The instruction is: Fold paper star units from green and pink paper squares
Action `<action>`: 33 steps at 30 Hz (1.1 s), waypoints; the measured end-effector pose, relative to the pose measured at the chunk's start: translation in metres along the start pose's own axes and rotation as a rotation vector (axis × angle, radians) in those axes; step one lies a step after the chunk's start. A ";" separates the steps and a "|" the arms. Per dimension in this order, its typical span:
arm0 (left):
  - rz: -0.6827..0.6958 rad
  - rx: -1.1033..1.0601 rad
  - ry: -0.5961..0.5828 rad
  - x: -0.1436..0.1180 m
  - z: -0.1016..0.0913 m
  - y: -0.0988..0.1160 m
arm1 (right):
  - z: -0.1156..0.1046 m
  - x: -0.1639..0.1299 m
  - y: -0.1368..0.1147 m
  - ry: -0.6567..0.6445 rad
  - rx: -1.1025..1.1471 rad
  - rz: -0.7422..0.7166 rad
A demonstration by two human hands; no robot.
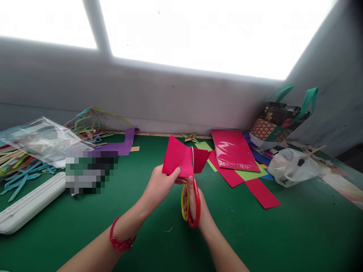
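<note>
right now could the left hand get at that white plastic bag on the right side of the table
Probably not easily: the left hand pinches the pink paper, and the right hand with the scissors lies between it and the white plastic bag.

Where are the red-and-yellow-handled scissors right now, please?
In the head view, the red-and-yellow-handled scissors are centre frame in the right hand, blades up into the folded pink paper sheet held by the left hand.

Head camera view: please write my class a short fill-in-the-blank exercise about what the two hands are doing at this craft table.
1. The left hand holds a folded sheet of ____ paper.
2. The right hand works a pair of ____ with red and yellow handles.
3. The table has a ____ surface.
4. On the left wrist sits a red ____.

Missing words: pink; scissors; green; bracelet
</note>
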State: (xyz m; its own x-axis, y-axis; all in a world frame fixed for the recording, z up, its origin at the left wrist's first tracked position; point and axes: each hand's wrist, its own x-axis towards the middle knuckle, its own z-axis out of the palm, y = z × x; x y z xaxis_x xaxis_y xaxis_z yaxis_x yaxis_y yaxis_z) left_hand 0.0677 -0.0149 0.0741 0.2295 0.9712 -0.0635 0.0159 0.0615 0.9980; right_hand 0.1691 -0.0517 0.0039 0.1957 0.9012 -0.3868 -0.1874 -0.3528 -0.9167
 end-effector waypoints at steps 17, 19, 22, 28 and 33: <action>-0.012 0.038 -0.217 0.015 -0.023 -0.006 | -0.015 0.010 -0.013 0.062 0.180 -0.233; -0.035 0.062 -0.273 0.017 -0.028 -0.007 | -0.020 0.013 -0.016 0.098 0.157 -0.275; -0.081 0.087 -0.335 0.019 -0.029 -0.009 | -0.026 0.016 -0.019 0.105 0.130 -0.310; -0.001 0.069 -0.242 0.025 -0.028 -0.013 | -0.030 0.018 -0.019 0.066 0.097 -0.433; 0.225 0.204 0.038 0.029 -0.033 -0.015 | -0.031 0.019 -0.017 0.101 0.063 -0.473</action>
State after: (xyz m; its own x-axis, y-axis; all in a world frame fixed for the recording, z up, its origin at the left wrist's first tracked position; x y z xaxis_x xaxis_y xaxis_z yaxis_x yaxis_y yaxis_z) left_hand 0.0417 0.0196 0.0577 0.2130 0.9633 0.1635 0.1651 -0.2004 0.9657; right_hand 0.2058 -0.0361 0.0089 0.3658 0.9287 0.0606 -0.1124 0.1087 -0.9877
